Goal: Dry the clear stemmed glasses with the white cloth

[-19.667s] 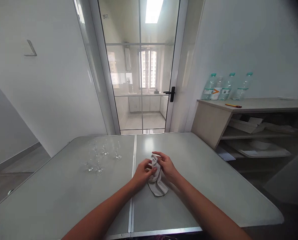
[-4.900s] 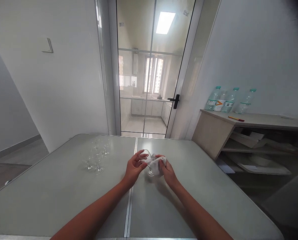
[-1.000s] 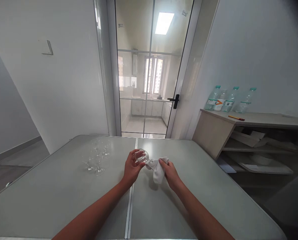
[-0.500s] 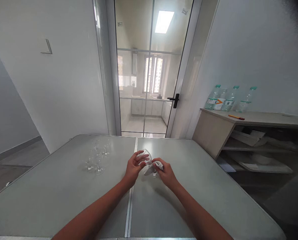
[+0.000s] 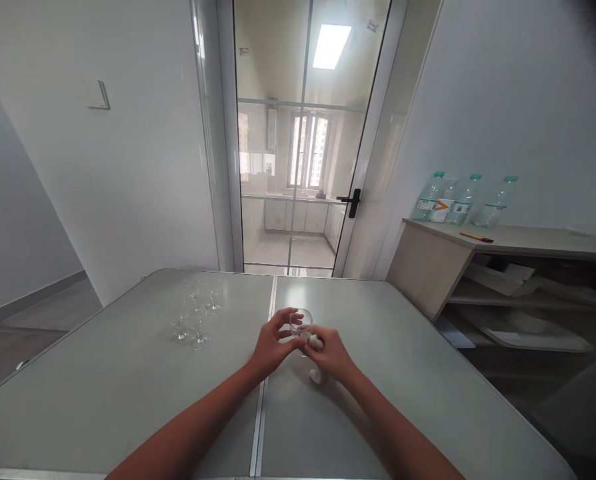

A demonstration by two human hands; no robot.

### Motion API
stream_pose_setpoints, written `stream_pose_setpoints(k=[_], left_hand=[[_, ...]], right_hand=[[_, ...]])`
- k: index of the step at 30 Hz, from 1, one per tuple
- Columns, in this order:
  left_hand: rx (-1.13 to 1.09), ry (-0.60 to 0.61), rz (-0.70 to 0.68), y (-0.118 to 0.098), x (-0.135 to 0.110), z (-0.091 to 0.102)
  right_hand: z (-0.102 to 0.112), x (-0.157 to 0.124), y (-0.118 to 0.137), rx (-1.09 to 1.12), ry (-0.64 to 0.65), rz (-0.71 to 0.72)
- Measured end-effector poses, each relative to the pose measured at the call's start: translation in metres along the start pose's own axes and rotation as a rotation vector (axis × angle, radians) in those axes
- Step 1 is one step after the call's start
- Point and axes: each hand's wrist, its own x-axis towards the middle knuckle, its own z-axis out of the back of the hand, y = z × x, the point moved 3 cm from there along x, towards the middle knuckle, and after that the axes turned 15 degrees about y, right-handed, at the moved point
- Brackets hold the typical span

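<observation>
The left hand [image 5: 273, 347] holds a small glass [image 5: 301, 322] with a stem, just above the desk [image 5: 128, 400] and near its middle seam. Its grip is closed round the bowl, thumb on one side and fingers on the other. That looks like a soft, steady way to hold a thing that can break. The glass is about upright, open top up.

The right hand [image 5: 331, 357] is pressed close to it, low down by the stem. Its grip is shut on a white cloth [image 5: 317, 377], bunched small in the fist. One end hangs out under the hand and seems to touch the desk. I think the hands are so close so the cloth can reach the glass while the other hand keeps it from slipping.

A few more glasses [image 5: 194, 321] stand in a little group to the left, well apart from the hands — safe from elbows, it seems. Water bottles [image 5: 458, 199] stand on a shelf [image 5: 528, 239] at the right.
</observation>
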Motion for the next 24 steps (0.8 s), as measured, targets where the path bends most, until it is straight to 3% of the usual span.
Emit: stream_pose_setpoints(k=[3,7,11,15,19,24], left_hand=[[0.103,0.085,-0.007,0.001,-0.002,-0.006],[0.427,0.098,-0.038,0.003,0.001,-0.001],[0.927,-0.068,-0.084,0.000,0.006,0.023],[1.266,-0.272,-0.044,-0.010,0.007,0.048],[1.435,-0.487,0.120,-0.023,0.005,0.065],[1.476,-0.580,0.206,-0.031,0.005,0.078]], right_hand=[[-0.014,0.002,-0.004,-0.134,0.066,0.005],[-0.004,0.003,-0.025,-0.295,-0.035,-0.092],[0.022,0.003,-0.058,-0.359,-0.189,-0.316],[0.045,0.000,-0.086,-0.359,-0.281,-0.458],[0.058,-0.003,-0.102,-0.367,-0.296,-0.541],[0.064,-0.005,-0.111,-0.383,-0.290,-0.602]])
